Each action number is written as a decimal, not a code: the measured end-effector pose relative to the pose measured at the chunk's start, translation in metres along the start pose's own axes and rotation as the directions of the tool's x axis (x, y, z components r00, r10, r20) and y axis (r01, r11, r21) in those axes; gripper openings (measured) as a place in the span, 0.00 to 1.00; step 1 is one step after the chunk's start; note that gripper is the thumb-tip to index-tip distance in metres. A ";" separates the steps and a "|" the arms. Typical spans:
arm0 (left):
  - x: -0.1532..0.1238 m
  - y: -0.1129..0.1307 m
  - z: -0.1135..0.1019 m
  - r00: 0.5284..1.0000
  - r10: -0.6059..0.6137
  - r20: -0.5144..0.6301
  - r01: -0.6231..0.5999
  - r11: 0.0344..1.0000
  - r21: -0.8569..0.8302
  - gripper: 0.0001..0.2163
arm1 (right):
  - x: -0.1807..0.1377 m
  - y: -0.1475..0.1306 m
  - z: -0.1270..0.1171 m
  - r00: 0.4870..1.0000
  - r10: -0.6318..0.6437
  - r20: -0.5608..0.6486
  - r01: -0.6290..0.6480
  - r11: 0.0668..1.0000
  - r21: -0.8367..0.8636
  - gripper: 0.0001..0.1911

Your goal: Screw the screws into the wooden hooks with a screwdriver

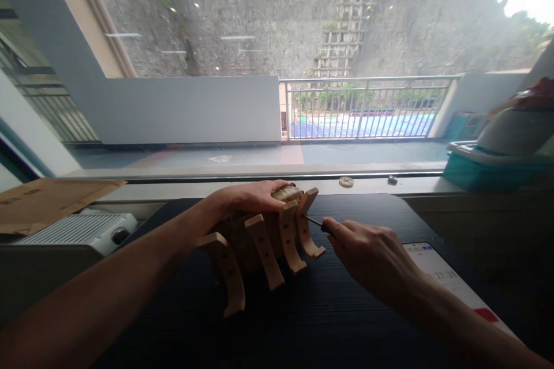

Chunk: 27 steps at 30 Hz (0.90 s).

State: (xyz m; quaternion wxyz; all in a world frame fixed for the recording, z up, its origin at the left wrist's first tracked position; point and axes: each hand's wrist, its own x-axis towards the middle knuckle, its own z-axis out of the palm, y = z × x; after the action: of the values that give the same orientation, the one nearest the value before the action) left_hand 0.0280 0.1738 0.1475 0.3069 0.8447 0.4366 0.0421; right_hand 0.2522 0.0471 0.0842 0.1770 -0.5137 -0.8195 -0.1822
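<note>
A dark brown body, mostly in shadow, lies on the black table with several pale, curved wooden pieces [263, 251] along its near side. Each curved piece has dark holes down its face. Over the top of this body lies my left hand [255, 196], fingers closed around its far edge and fingertips partly hidden. My right hand [361, 245] grips the dark handle of a screwdriver [315, 221]. Its thin metal shaft points left, and the tip meets a hole in the rightmost curved piece [306, 228]. A pale, ribbed patch shows beside my left fingertips.
A phone or tablet [450, 282] with a lit screen lies under my right forearm. On the windowsill are a round yellowish disc [346, 182], a small dark object [392, 180] and a teal bin [489, 170]. Brown cardboard [56, 199] rests over a white slatted appliance [82, 230] at left.
</note>
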 end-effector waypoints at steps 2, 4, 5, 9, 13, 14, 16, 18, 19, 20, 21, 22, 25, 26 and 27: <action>0.001 0.000 0.000 1.000 0.008 -0.007 -0.008 1.000 0.018 0.35 | 0.000 -0.003 -0.001 0.992 -0.118 -0.037 0.114 0.989 -0.096 0.21; 0.003 0.000 0.000 1.000 0.016 -0.006 -0.016 0.999 0.028 0.33 | 0.002 -0.004 -0.003 0.974 -0.221 -0.053 0.211 0.966 -0.150 0.25; 0.003 0.000 0.000 1.000 0.020 -0.004 -0.020 0.999 0.029 0.32 | 0.003 -0.003 -0.004 0.965 -0.255 -0.056 0.243 0.957 -0.161 0.26; 0.002 0.005 0.001 0.998 0.058 0.006 -0.058 0.998 0.018 0.25 | 0.004 0.001 0.001 0.966 -0.257 -0.038 0.250 0.959 -0.133 0.26; -0.004 0.013 0.006 0.995 0.103 0.008 -0.103 0.995 0.005 0.20 | -0.007 -0.003 0.017 0.999 0.032 -0.031 -0.027 0.988 0.152 0.17; -0.006 0.014 0.007 0.994 0.106 0.014 -0.106 0.994 0.001 0.20 | -0.010 -0.005 0.021 0.988 0.152 -0.019 -0.140 0.949 0.284 0.16; -0.009 0.017 0.010 0.995 0.099 0.014 -0.100 0.995 0.015 0.20 | -0.016 -0.010 0.027 0.935 0.348 0.062 -0.327 0.784 0.528 0.16; -0.010 0.019 0.012 0.996 0.088 -0.009 -0.087 0.995 0.047 0.22 | -0.019 -0.012 0.030 0.894 0.423 0.150 -0.412 0.640 0.648 0.17; -0.010 0.018 0.012 0.996 0.083 -0.025 -0.082 0.995 0.063 0.23 | -0.020 -0.012 0.029 0.887 0.427 0.177 -0.429 0.619 0.658 0.17; -0.010 0.018 0.013 0.996 0.081 -0.039 -0.078 0.994 0.076 0.25 | -0.019 -0.012 0.027 0.889 0.418 0.186 -0.433 0.636 0.638 0.17; -0.010 0.017 0.013 0.996 0.078 -0.048 -0.074 0.994 0.083 0.26 | -0.018 -0.011 0.023 0.899 0.403 0.173 -0.422 0.688 0.590 0.16; -0.009 0.016 0.014 0.996 0.075 -0.051 -0.071 0.994 0.085 0.26 | -0.017 -0.009 0.019 0.917 0.374 0.139 -0.389 0.764 0.515 0.17; -0.006 0.014 0.013 0.996 0.068 -0.049 -0.063 0.994 0.086 0.25 | -0.011 -0.004 0.004 0.992 0.122 -0.020 -0.117 0.979 0.167 0.19; -0.005 0.014 0.013 0.996 0.069 -0.048 -0.065 0.994 0.084 0.25 | -0.009 -0.002 0.001 0.998 0.001 -0.058 0.001 0.999 0.049 0.19; -0.005 0.013 0.012 0.996 0.072 -0.044 -0.068 0.994 0.081 0.25 | -0.007 -0.001 -0.002 0.991 -0.107 -0.080 0.103 0.993 -0.048 0.19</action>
State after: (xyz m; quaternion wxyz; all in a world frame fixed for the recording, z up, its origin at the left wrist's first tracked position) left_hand 0.0385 0.1585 0.1464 0.2609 0.8699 0.4150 0.0553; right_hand 0.2544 0.0401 0.0819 0.1893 -0.4656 -0.8333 -0.2303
